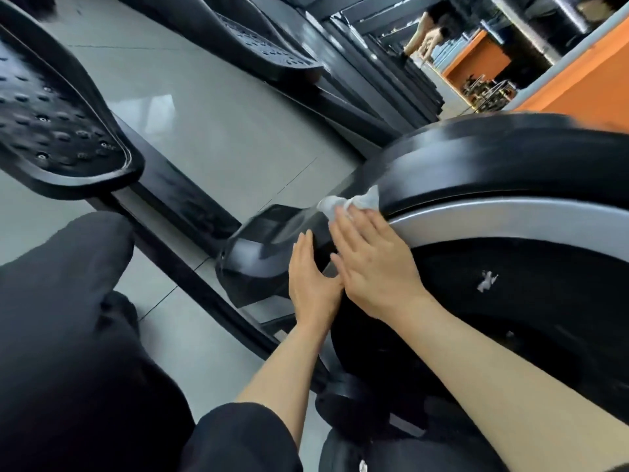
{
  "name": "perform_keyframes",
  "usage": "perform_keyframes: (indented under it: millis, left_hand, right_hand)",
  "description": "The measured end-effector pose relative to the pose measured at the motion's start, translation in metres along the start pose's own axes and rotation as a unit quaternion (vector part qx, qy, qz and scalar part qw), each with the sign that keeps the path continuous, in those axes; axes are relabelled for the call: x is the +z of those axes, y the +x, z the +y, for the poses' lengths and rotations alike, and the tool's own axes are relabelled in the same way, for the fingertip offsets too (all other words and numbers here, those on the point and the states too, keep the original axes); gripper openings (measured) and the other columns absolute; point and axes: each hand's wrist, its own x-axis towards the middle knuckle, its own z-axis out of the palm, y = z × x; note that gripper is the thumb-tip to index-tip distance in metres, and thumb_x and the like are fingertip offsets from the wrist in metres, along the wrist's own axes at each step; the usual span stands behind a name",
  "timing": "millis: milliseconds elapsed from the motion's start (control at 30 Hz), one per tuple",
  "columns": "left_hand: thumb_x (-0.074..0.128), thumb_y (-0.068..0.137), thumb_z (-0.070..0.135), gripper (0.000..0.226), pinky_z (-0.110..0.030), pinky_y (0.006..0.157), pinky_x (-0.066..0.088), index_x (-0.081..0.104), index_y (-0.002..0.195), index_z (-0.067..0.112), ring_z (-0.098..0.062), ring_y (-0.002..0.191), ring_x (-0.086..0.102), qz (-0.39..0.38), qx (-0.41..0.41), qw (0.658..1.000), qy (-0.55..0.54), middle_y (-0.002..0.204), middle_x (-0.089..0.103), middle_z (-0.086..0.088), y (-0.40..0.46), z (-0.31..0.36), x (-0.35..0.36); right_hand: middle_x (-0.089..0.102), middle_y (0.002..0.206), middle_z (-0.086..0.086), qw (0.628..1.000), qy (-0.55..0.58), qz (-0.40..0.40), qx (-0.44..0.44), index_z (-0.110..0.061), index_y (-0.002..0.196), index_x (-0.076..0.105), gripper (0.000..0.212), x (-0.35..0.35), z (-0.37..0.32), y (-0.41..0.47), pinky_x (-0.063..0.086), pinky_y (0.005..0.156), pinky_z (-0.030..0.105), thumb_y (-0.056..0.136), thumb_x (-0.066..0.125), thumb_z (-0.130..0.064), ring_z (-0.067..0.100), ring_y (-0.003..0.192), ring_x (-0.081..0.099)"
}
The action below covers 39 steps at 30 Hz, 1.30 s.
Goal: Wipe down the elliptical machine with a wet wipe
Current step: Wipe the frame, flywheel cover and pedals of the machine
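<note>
The elliptical machine's black flywheel housing [510, 158] with a silver band fills the right side. My right hand [374, 267] lies flat with straight fingers and presses a crumpled white wet wipe [347, 204] against the housing's front edge. My left hand [311, 281] rests beside it, fingers straight, touching the black cover [258, 253] at the housing's base. The wipe sticks out past my right fingertips.
A studded black pedal [58, 127] on its rail sits at the upper left. A second pedal [258, 42] of a neighbouring machine lies beyond. Grey floor tiles [218, 124] run between them. My dark trouser leg [68, 318] fills the lower left. An orange wall [578, 86] stands far right.
</note>
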Motion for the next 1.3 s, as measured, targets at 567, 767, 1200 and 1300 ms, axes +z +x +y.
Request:
perform_keyframes:
  millis: [567,767,1200,1300]
  left_hand:
    - [0.070,0.085,0.047,0.099,-0.028,0.118,0.015,0.009,0.156,0.015,-0.012,0.149,0.010,0.002,-0.227,0.974,-0.021,0.164,0.007,0.002,-0.039,-0.071,0.015]
    - [0.043,0.102,0.016,0.056,-0.028,0.109,0.032,0.022,0.154,0.021,-0.020,0.137,0.038,0.086,-0.352,0.913,-0.188,0.156,0.033,-0.002,-0.031,-0.104,-0.001]
    - [0.052,0.093,0.004,0.045,-0.031,0.104,0.043,0.048,0.136,0.018,-0.015,0.118,0.053,0.211,-0.240,0.947,-0.014,0.134,0.048,0.001,-0.028,-0.154,-0.033]
    - [0.058,0.092,0.006,0.056,-0.039,0.104,0.045,0.039,0.143,0.018,-0.019,0.120,0.052,0.194,-0.272,0.942,-0.019,0.142,0.039,-0.003,-0.025,-0.175,-0.038]
  right_hand:
    - [0.019,0.159,0.021,0.995,0.049,0.089,-0.010,0.006,0.150,0.020,0.057,0.038,-0.030,-0.032,0.013,0.122,0.043,0.104,0.035,-0.022,0.034,0.146,0.022]
    - [0.010,0.160,0.020,0.992,-0.038,0.040,-0.115,0.007,0.151,0.013,0.061,0.070,-0.083,-0.033,-0.001,0.122,0.041,0.102,0.030,-0.026,0.030,0.149,0.012]
    - [-0.013,0.158,0.026,0.949,-0.102,-0.061,-0.293,0.013,0.146,-0.012,0.062,0.107,-0.144,-0.019,-0.004,0.122,0.046,0.094,-0.001,-0.020,0.036,0.148,-0.012]
    - [-0.008,0.160,0.022,0.954,-0.095,-0.044,-0.281,0.009,0.149,-0.006,0.063,0.109,-0.167,0.007,-0.004,0.122,0.046,0.099,0.007,-0.027,0.034,0.149,-0.008]
